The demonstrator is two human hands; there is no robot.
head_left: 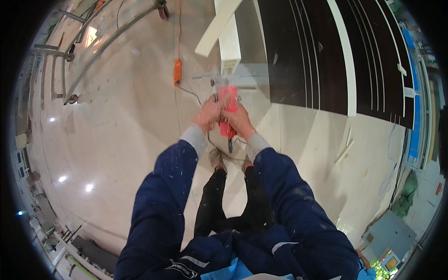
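Both my hands are on the red power tool (227,93), a blocky, elongated hard shell with a dark tail at the near end. My left hand (211,113) is clamped on its left flank, my right hand (239,119) on its right; motion blur, can't tell individual fingers. Tool is up over the glossy cream tile floor (116,140), left of the dark panel's near left corner. Its nose is just beside the near end of a white box-section piece (230,52); can't tell if they touch. Flat, pale curved strip (217,29) sticks out above that.

Dark panel (294,60): smooth, near-black brown, thin light lines plus a broad white band (346,65) running to its near edge. Narrow pale offcuts (344,152) lie on the floor beyond that edge. Orange plastic socket block (178,72) sits left of the tool, cords at both ends. Tubular metal frame on casters (109,44) toward the floor's far left. White flecks on my navy fabric sleeves (168,182).
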